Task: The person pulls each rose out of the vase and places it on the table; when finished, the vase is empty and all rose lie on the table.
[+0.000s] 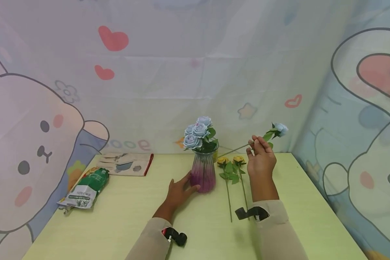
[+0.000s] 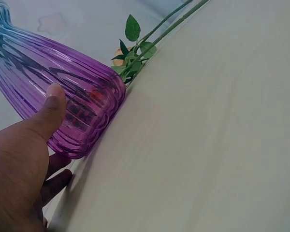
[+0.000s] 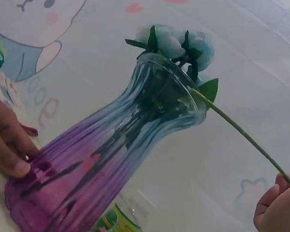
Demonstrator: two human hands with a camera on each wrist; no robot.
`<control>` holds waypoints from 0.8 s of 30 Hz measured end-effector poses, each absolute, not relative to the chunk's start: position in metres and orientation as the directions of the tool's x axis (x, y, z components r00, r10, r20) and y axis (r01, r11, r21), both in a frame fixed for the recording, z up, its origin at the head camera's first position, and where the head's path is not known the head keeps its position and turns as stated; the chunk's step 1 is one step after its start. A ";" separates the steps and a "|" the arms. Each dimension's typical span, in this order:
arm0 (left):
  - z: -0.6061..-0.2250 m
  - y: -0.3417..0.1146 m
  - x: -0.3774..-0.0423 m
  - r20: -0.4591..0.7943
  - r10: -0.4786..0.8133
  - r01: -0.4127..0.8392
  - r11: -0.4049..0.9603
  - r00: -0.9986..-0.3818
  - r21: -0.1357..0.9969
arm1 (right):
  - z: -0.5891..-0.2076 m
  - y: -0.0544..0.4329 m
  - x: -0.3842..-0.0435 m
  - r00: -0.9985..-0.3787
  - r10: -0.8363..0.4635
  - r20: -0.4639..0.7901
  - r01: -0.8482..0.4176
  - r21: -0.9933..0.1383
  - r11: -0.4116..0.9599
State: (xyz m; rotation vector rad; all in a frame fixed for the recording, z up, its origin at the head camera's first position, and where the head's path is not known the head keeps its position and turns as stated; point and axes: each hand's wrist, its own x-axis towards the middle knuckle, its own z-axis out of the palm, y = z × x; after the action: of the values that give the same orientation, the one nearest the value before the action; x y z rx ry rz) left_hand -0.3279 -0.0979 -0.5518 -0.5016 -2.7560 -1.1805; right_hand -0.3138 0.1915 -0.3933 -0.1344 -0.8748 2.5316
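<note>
A glass vase [image 1: 203, 175], purple below and clear blue toward the neck, stands upright on the table with several blue roses [image 1: 199, 130] in it. My left hand [image 1: 178, 194] holds the vase low on its left side, the thumb against the glass. To the right, my right hand [image 1: 262, 162] pinches the stem of another blue rose [image 1: 281, 129] near its leaves, with the bloom pointing right. In the right wrist view the free end of this stem [image 3: 241, 130] meets the vase rim. Two yellow roses [image 1: 239, 159] lie on the table right of the vase.
A green and white bag [image 1: 87, 189] lies at the left table edge, near a beige cloth item with red trim [image 1: 126, 165]. Behind the vase stands a bottle with a yellow-green label [image 3: 117, 221]. Printed curtains [image 1: 195, 83] hang along the table's back and sides.
</note>
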 end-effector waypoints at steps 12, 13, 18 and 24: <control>-0.549 -0.098 -0.326 0.210 0.269 0.337 0.631 -0.940 0.699 | -0.419 0.233 -0.307 -0.965 0.256 0.057 -0.169 -0.881 -0.442; -0.549 -0.098 -0.326 0.209 0.270 0.336 0.633 -0.940 0.697 | -0.421 0.237 -0.305 -0.971 0.230 0.064 -0.153 -0.905 -0.398; -0.550 -0.098 -0.327 0.204 0.262 0.328 0.633 -0.943 0.701 | -0.431 0.257 -0.301 -0.987 0.130 0.091 -0.114 -0.977 -0.181; -0.551 -0.099 -0.328 0.201 0.259 0.324 0.638 -0.945 0.699 | -0.441 0.275 -0.293 -0.995 0.079 0.064 -0.064 -0.998 0.007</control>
State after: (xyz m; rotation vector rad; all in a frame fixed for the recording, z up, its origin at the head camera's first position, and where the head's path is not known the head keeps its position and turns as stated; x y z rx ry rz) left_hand -0.3280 -0.0989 -0.5511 -0.4939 -2.7684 -1.2056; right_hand -0.2935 0.2746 -0.4412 -0.0170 -2.1538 2.1452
